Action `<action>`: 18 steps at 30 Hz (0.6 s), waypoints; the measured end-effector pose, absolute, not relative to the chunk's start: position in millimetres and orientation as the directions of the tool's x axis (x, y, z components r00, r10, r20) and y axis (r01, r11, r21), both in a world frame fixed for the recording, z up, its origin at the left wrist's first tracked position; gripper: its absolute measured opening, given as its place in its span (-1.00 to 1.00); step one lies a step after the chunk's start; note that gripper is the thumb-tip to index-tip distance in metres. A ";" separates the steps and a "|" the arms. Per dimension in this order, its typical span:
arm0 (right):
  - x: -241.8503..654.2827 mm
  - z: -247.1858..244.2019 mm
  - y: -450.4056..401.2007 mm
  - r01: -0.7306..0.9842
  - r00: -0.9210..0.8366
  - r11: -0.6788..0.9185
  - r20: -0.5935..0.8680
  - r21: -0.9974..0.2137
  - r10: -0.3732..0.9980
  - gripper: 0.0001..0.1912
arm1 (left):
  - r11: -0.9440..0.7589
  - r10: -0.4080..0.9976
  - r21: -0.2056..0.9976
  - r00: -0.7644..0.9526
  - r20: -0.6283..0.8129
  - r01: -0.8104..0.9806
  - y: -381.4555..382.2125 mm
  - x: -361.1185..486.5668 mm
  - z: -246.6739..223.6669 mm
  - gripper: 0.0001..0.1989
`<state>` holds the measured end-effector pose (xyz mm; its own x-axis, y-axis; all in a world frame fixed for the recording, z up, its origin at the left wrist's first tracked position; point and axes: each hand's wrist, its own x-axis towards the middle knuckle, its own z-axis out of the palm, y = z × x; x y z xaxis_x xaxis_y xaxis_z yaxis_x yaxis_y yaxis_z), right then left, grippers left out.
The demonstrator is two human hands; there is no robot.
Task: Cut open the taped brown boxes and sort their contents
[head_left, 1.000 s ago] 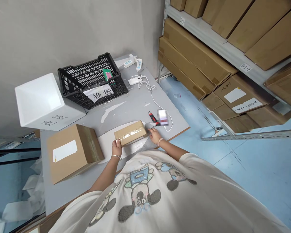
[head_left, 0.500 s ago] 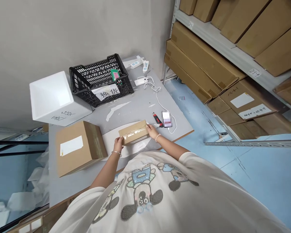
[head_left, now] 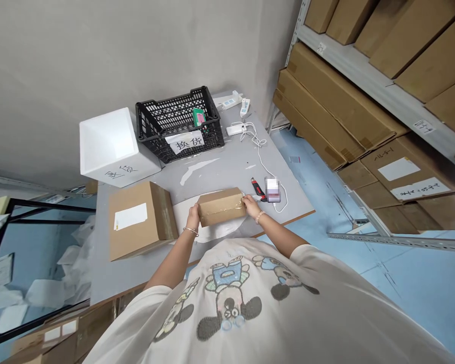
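A small brown cardboard box (head_left: 222,206) with clear tape along it is held between both hands above the front of the grey table (head_left: 227,167). My left hand (head_left: 193,217) grips its left end, fingers closed round the edge. At the right end, my right hand (head_left: 252,207) pinches the corner. Just beyond the right hand lie a red and black cutter (head_left: 258,188) and a phone-like device (head_left: 272,190) with a white cable. A larger cardboard box (head_left: 134,222) with a white label stands left of my left hand.
A white foam box (head_left: 114,146) and a black plastic crate (head_left: 180,124) holding a green packet stand at the back left. White power strips (head_left: 235,130) with cables lie at the back right. Shelves (head_left: 356,60) of cartons rise on the right, and a black frame (head_left: 9,222) is at the left.
The view has shifted, so the table things appear further right. The small box has been tilted, showing more of its near side, and my left hand now wraps further round its end.
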<state>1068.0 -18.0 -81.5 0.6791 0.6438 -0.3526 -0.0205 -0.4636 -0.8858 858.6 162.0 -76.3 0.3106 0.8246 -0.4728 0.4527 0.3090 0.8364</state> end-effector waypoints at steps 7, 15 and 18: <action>1051.8 -85.0 -13.8 -0.233 0.758 -0.376 -0.410 -0.897 0.507 -0.62 | 0.278 0.846 0.909 0.369 -0.385 0.311 166.9 852.2 -73.0 -0.61; 1045.7 -100.5 -21.1 -0.319 0.677 -0.180 -0.357 -0.931 0.643 -0.54 | 0.391 0.757 0.907 0.507 -0.413 0.156 166.4 841.8 -84.1 -0.31; 1043.9 -106.9 -24.4 -0.231 0.683 -0.215 -0.316 -0.949 0.658 -0.50 | 0.388 0.732 0.904 0.536 -0.420 0.179 168.9 837.8 -91.6 -0.25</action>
